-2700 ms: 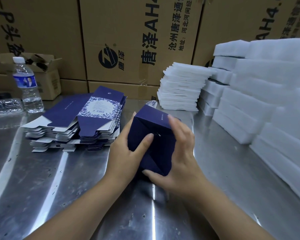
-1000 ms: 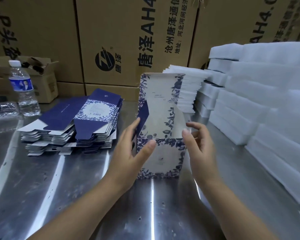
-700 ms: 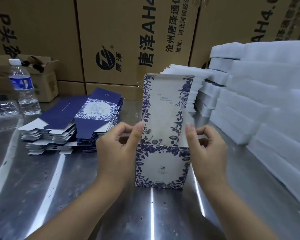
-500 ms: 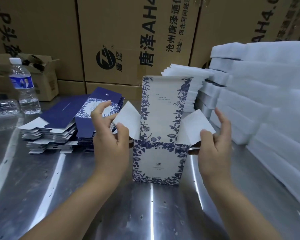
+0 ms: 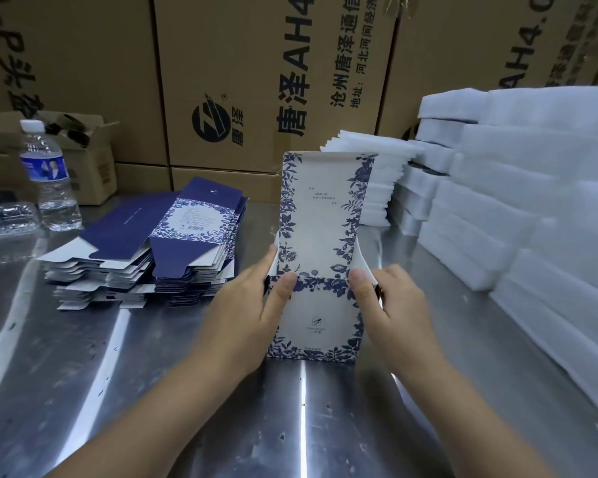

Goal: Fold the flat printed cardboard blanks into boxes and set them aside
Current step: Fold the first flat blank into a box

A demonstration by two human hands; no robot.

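Observation:
A blue-and-white floral box [image 5: 316, 326] stands upright on the metal table [image 5: 152, 374], its long lid panel [image 5: 325, 208] raised straight up behind the open top. My left hand [image 5: 246, 312] grips the box's left side, thumb on the front rim. My right hand [image 5: 390, 312] grips the right side the same way, thumb on the rim. The white side flaps are mostly tucked behind my fingers. A pile of flat navy printed blanks [image 5: 152, 246] lies to the left.
White foam pads are stacked at the right [image 5: 532, 219] and behind the box [image 5: 380, 181]. A water bottle [image 5: 49, 177] and a small open carton [image 5: 83, 150] stand at the far left. Large brown cartons [image 5: 256, 81] wall off the back.
The box was turned upright from its navy base and set down. Both hands splayed the white side flaps outward, then pressed them in against the box's sides.

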